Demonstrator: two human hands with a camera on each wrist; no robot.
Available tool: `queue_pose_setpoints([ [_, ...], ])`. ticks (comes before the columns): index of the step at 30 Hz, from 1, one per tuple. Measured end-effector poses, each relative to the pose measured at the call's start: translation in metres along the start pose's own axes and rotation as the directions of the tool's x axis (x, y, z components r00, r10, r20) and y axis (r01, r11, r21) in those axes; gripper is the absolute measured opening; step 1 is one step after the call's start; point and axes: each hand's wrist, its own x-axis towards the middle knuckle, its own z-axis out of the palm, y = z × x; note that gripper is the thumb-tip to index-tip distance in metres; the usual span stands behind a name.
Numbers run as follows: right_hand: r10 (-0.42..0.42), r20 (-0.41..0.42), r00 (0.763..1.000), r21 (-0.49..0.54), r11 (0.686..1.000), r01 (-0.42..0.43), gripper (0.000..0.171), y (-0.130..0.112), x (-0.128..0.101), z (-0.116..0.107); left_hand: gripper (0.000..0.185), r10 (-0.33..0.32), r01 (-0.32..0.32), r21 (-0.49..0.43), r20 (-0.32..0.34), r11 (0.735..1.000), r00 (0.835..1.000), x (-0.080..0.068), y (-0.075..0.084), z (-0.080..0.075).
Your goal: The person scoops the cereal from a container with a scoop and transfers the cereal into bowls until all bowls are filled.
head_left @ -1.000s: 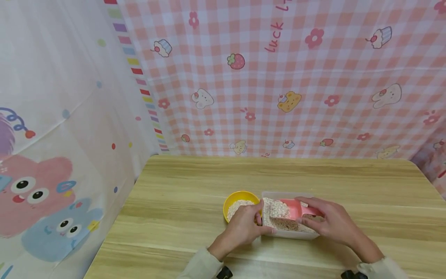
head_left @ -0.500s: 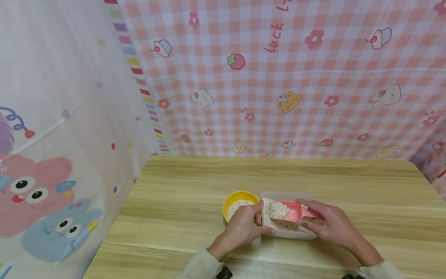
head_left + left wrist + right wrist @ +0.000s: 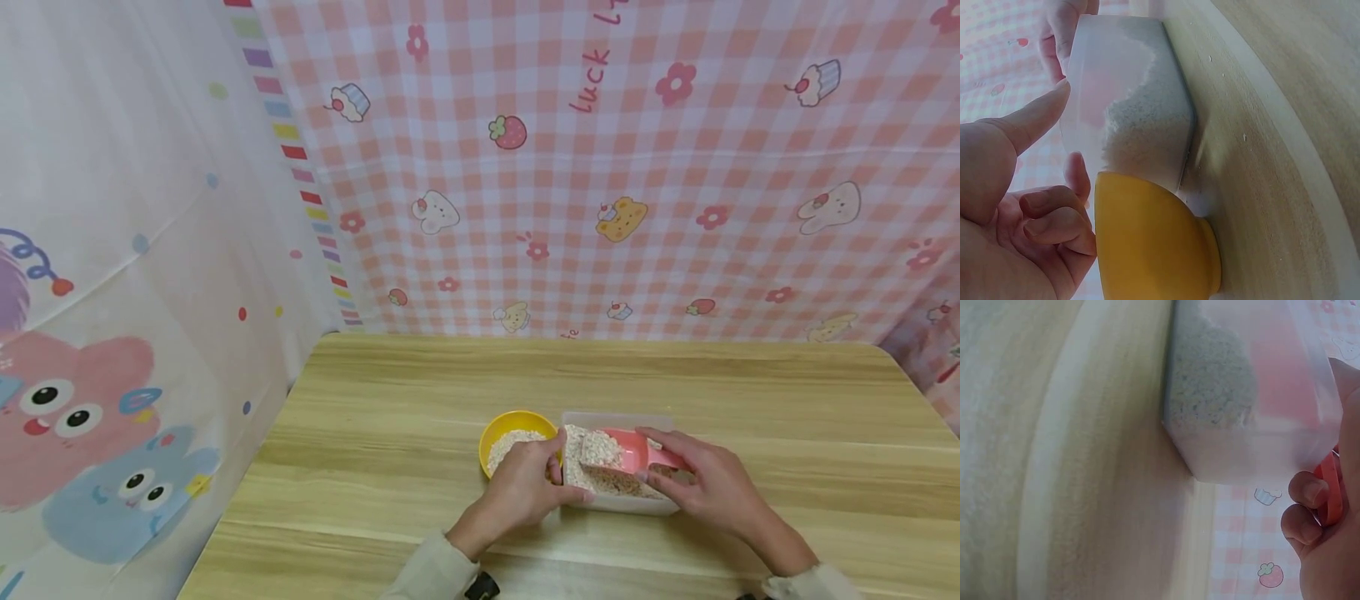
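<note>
A clear plastic box (image 3: 618,420) (image 3: 1135,81) (image 3: 1260,425) with oat flakes stands on the wooden table (image 3: 420,392), touching a yellow bowl (image 3: 516,423) (image 3: 1147,244) of flakes on its left. My right hand (image 3: 705,483) (image 3: 1322,519) grips the handle of a pink scoop (image 3: 626,450) heaped with flakes, held over the box. My left hand (image 3: 525,487) (image 3: 1016,206) holds the box's left near corner, with the thumb along its side and the curled fingers against the bowl.
A pink checked cloth (image 3: 600,167) hangs behind the table and a cartoon-print curtain (image 3: 112,333) on the left. The table's left edge (image 3: 247,467) runs close to the curtain.
The right hand has drawn the loaded scoop slightly left and up over the box. The left hand has stayed at the box corner.
</note>
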Motion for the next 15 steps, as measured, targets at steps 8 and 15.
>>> queue_pose_setpoints([
  [8,-0.027,-0.045,0.999,-0.017,0.999,0.027,0.054,0.0021,-0.0022,0.0055,0.086,0.031,-0.031,0.009,-0.007,0.999,0.999,-0.0003,-0.0017,-0.0004],
  [15,-0.039,-0.066,0.997,-0.038,0.999,0.037,0.053,0.0015,-0.0034,0.0069,0.086,0.041,-0.04,0.035,-0.027,0.999,0.999,-0.0021,-0.0033,-0.0017],
])
